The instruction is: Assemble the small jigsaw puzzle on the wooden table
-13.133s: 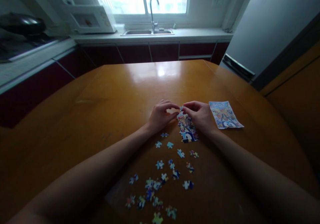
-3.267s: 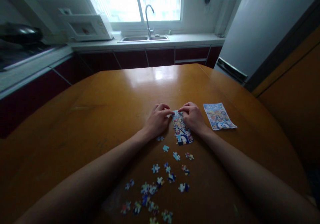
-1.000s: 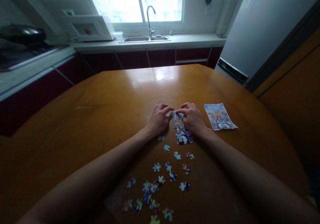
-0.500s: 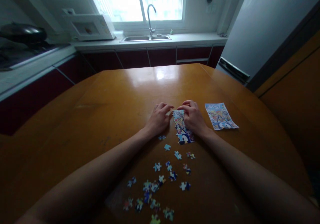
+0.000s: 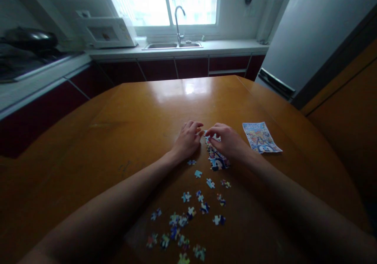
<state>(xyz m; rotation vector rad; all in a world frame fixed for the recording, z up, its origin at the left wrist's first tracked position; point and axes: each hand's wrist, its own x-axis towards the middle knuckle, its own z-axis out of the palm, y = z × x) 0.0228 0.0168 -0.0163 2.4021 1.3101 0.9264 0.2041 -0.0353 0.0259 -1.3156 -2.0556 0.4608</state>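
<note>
A partly joined strip of jigsaw puzzle (image 5: 216, 158) lies on the orange wooden table (image 5: 141, 114). My left hand (image 5: 188, 140) rests at the strip's upper left corner, fingers curled and pressing down beside it. My right hand (image 5: 225, 140) lies over the strip's top right, thumb and forefinger pinched at its upper edge; whether a piece is between them I cannot make out. Several loose puzzle pieces (image 5: 188, 211) are scattered nearer to me.
A printed picture sheet (image 5: 260, 137) lies to the right of my right hand. Behind the table run a counter with a sink and tap (image 5: 176, 44), a white microwave (image 5: 103, 32) and a dark pan (image 5: 29, 40). A grey refrigerator (image 5: 306, 40) stands at the right.
My right hand has slid leftward over the top of the puzzle strip, its fingertips now close to my left hand's. The left hand has stayed put.
</note>
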